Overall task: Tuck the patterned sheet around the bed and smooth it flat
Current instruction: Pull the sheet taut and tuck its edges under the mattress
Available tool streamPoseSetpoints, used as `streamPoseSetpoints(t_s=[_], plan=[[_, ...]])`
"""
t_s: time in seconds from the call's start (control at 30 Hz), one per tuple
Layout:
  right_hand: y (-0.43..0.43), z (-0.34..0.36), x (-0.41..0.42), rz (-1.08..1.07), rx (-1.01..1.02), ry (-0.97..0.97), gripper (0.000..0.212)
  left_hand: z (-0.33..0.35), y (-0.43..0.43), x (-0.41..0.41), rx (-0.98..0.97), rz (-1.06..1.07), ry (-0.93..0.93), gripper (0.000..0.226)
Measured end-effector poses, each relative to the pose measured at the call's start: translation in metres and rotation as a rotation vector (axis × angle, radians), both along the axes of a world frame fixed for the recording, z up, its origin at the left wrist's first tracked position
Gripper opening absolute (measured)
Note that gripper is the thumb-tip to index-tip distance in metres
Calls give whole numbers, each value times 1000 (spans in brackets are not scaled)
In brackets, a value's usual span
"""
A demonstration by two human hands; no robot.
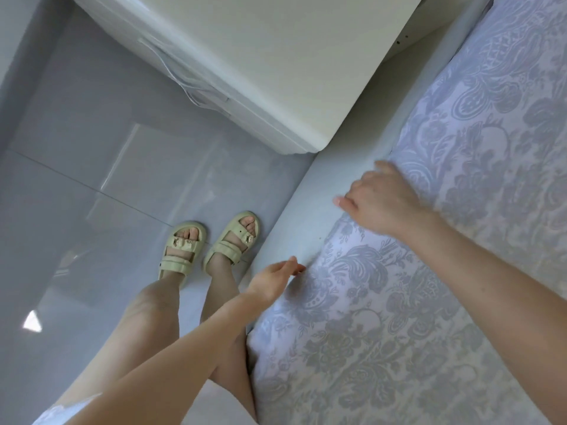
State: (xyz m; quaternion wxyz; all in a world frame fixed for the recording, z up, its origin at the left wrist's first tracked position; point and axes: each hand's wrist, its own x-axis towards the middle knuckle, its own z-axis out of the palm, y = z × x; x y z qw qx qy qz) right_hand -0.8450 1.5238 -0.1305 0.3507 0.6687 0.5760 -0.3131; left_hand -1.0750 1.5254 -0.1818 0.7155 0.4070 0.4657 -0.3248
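1. At 9 o'clock the sandals [181, 250] stand on the glossy floor [92, 179], close beside the bed. I judge the person stands this near so that both arms can reach the mattress edge.
2. The left hand [273, 280] comes in from 7 o'clock, its forearm crossing above the knees. Its grip is apart, with the fingers straight and side by side. The tips touch the sheet's edge, which I read as a blade for pushing cloth down.
3. The bed ledge [322, 194] runs bare from 6 toward 1 o'clock, just beside that edge. I cannot tell how deep the cloth is tucked.
4. The right hand [380, 200] reaches in from 4 o'clock, palm down on the sheet's edge. Its grip is apart, with the fingers spread and blurred, probably pressing the cloth.
5. The patterned sheet [429, 332] covers the mattress from 1 to 5 o'clock. It lies mostly flat, with soft creases near the left hand.
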Motion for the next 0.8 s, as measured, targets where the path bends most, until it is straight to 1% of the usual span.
streamPoseSetpoints(t_s=[0.03, 0.1, 0.2, 0.27, 0.33, 0.4, 0.47, 0.5, 0.57, 0.67, 0.73, 0.8], plan=[[-10, 6, -21, -22, -9, 86, 57, 1, -7, -3, -15, -3, 11, 38], [-24, 9, -53, -23, -85, 157, 56, 5, -15, -8, 7, -2, 15, 40], [-26, 0, -73, 17, -175, 120, 60, 4, -19, -17, 55, -30, -7, 42], [-22, -7, -76, 61, -189, 101, 61, 3, -22, -24, 89, -60, -16, 41], [-23, -11, -79, 90, -182, 114, 59, 3, -27, -32, 91, -73, -26, 44], [-28, -12, -78, 112, -122, 122, 62, 5, -33, -39, 63, -30, -24, 43], [-33, -13, -80, 127, -77, 119, 66, 4, -39, -45, 8, 65, 11, 39], [-35, -15, -81, 117, -80, 121, 63, 3, -41, -47, -10, 94, 26, 39], [-31, -19, -85, 68, -128, 123, 58, 1, -42, -48, 2, 91, 26, 41], [-19, -22, -87, -46, -235, 92, 61, -5, -45, -48, -3, 71, 36, 40], [-17, -22, -89, -38, -288, 67, 62, -5, -48, -47, -24, 78, 48, 46], [-22, -20, -91, 25, -358, 55, 65, -5, -51, -45, -83, 91, 52, 51]])
